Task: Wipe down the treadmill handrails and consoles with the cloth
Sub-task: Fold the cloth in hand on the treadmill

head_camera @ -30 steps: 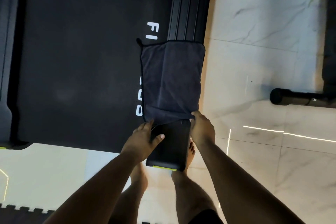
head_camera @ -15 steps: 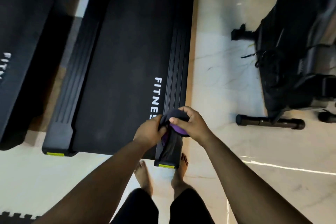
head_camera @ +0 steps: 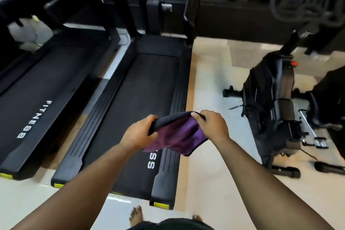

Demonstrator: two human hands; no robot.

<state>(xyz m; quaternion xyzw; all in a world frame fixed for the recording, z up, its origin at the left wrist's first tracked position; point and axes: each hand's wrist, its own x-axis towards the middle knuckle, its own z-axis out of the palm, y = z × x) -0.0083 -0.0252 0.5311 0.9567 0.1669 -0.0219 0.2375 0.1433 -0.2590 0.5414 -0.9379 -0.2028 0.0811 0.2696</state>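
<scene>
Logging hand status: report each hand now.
Left hand: grips the cloth at its left edge.
Right hand: pinches the cloth's top right edge.

Between your fingers (head_camera: pixel 198 115): soft fuzzy cloth (head_camera: pixel 179 134). Past them: matt rubber belt (head_camera: pixel 141 99), shiny smooth floor (head_camera: pixel 214 80).

Your hands have lifted the cloth (head_camera: pixel 179 132) off the treadmill (head_camera: pixel 149 87) rail and now stretch it open, purple side showing.
</scene>
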